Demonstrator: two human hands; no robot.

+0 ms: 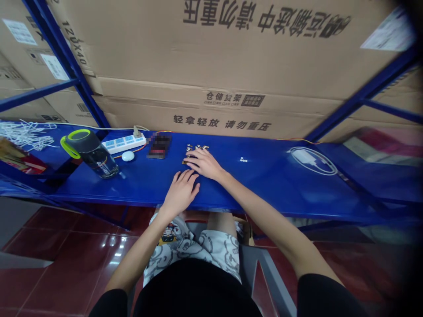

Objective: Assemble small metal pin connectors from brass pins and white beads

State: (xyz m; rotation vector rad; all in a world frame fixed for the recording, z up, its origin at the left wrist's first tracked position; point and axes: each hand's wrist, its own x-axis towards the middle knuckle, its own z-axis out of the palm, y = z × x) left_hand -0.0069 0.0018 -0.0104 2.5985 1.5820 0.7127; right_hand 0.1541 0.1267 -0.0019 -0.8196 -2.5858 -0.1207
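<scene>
My left hand (pixel 181 192) rests on the blue table (pixel 264 189) near its front edge, palm down, fingers spread and nothing visible in them. Just beyond it, my right hand (pixel 205 164) lies palm down with its fingers stretched out to the left. Several small metallic pieces (pixel 198 147) sit at the far side of the right fingers, too small to name. A small gold-brown piece (pixel 185 162) shows at those fingertips; whether they touch it I cannot tell. To the right lies a cluster of small white pieces (pixel 243 160).
On the left stand a dark bottle (pixel 97 154) with a green loop, a power strip (pixel 124 143), a white rounded object (pixel 128 156) and a dark phone-like device (pixel 159 146). A coiled white cable (pixel 313 164) lies right. Large cardboard boxes (pixel 214 66) wall the back between blue posts.
</scene>
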